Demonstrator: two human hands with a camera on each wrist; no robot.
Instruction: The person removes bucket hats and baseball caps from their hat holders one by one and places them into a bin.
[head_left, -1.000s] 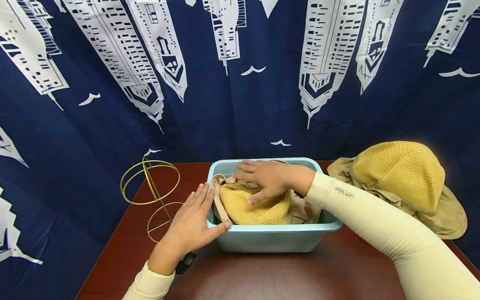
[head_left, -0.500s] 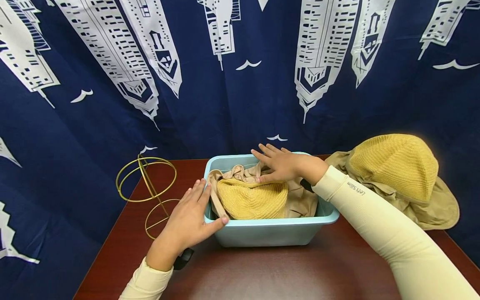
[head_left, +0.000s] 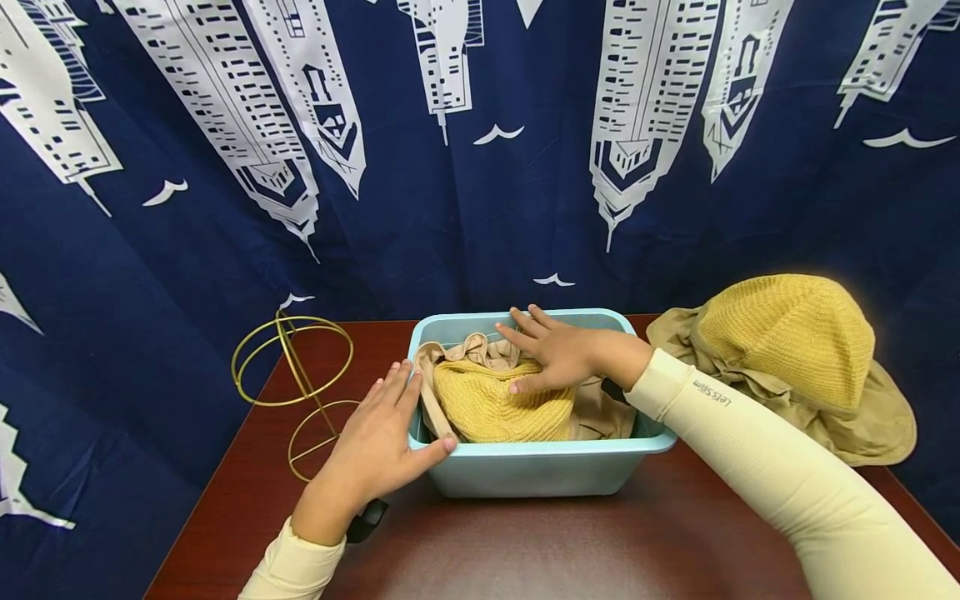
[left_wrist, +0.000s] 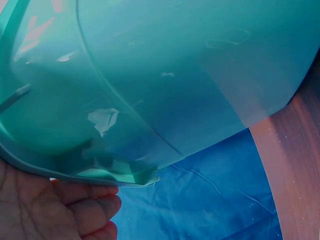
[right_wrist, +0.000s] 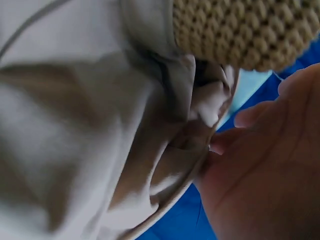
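Note:
A light blue plastic bin stands on the table. In it lies a hat with a yellow knitted crown and crumpled beige fabric around it. My left hand rests on the bin's left front corner, fingers straight along the side rim and thumb on the front rim. The left wrist view has the bin's outer wall close up, with the left hand under its rim. Fingers spread, my right hand is over the hat, thumb at the knit. In the right wrist view its palm is beside the beige fabric.
A gold wire stand lies left of the bin. To the right, another hat with a yellow knitted crown and beige brim sits at the edge of the dark red table. A blue curtain with white printed buildings hangs behind.
My right hand has shifted right from the middle of the knitted crown, rising toward the back and then lowering again. The left hand has kept its place on the rim.

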